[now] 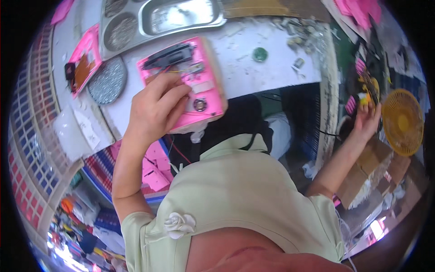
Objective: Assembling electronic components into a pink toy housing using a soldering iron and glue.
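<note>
The left hand (pixel 156 102) bends its fingers over a pink plastic housing (pixel 210 81), thumb and forefinger brought close together at the tips; whether they pinch anything, I cannot tell. The back of the hand faces up, hiding part of the housing, and the forearm slants up from below. The right hand (pixel 366 121) reaches far out to the side, fingers partly extended at a yellow-and-black tool (pixel 369 88); its grip is unclear.

The housing lies on the white worktop (pixel 244 75), showing a long black part (pixel 167 56) and a round metallic part (pixel 200 104). A compartmented metal tray (pixel 181 13) stands just beyond it. Left are a round grey disc (pixel 107 80) and another pink housing (pixel 86 63); right, a green lump (pixel 259 55) and scattered small parts (pixel 299 38). A yellow basket (pixel 402 122) sits beside the right hand.
</note>
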Available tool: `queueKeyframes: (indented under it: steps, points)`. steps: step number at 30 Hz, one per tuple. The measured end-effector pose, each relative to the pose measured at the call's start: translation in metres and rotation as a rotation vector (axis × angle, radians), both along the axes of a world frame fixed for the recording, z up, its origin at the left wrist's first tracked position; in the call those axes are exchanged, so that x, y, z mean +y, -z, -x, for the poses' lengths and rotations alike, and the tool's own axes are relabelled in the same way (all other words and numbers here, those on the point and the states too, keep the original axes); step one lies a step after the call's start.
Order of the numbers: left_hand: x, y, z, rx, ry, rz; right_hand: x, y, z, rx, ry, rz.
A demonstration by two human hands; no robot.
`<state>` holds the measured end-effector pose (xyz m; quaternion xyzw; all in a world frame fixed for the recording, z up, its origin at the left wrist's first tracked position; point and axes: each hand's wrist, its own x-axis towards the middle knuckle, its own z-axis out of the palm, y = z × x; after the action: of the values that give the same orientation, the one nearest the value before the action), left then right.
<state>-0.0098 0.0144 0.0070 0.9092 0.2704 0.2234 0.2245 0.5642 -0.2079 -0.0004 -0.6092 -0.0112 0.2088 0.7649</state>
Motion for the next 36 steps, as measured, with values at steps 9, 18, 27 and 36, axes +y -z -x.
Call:
queueKeyframes:
  steps: [9, 18, 27, 36]
  points:
    - [-0.013, 0.012, -0.001, 0.031, 0.045, -0.089, 0.068, -0.001, 0.174, -0.263, -0.490, 0.064]
    - [-0.009, 0.014, 0.004, 0.026, 0.027, -0.046, 0.164, 0.005, 0.303, -0.786, -1.271, 0.123]
    - [-0.009, 0.017, 0.015, 0.022, 0.041, -0.081, 0.195, 0.004, 0.338, -1.117, -1.245, 0.219]
    - [-0.011, 0.021, 0.013, -0.063, -0.002, -0.062, 0.154, 0.003, 0.347, -1.338, -1.387, 0.101]
